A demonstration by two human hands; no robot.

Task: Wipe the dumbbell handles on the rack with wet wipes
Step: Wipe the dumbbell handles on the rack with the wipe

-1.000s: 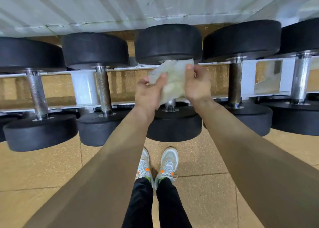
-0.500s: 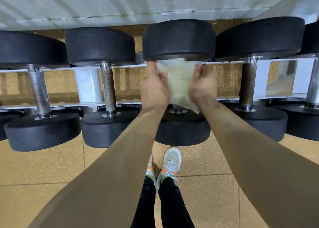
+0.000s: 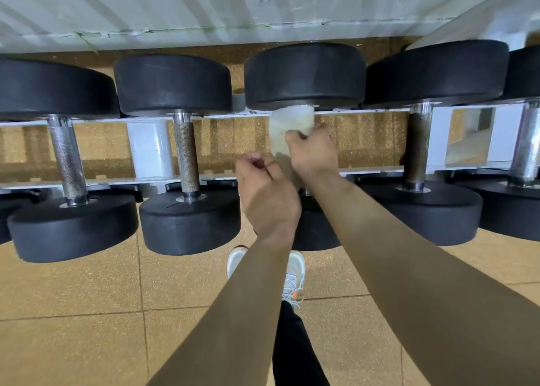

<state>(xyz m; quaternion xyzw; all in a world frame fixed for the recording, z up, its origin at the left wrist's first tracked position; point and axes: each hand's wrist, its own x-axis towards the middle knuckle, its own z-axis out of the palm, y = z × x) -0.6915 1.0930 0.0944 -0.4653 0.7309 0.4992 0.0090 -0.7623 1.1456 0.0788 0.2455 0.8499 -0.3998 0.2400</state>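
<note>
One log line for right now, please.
step: wiping handle | right hand: grips wet wipe wrapped round handle of middle dumbbell, by far head | left hand: curled below wipe, grip unclear

Single head-worn wide-angle view, facing forward and down — close over the rack (image 3: pixel 149 151), floor (image 3: pixel 87 298) below

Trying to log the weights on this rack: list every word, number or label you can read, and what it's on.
No text can be read.
The dumbbell heads are black, with no numbers showing.
The rack is white and unlabelled.
The wet wipe is plain.
The shoe has an orange mark but no legible letters.
</note>
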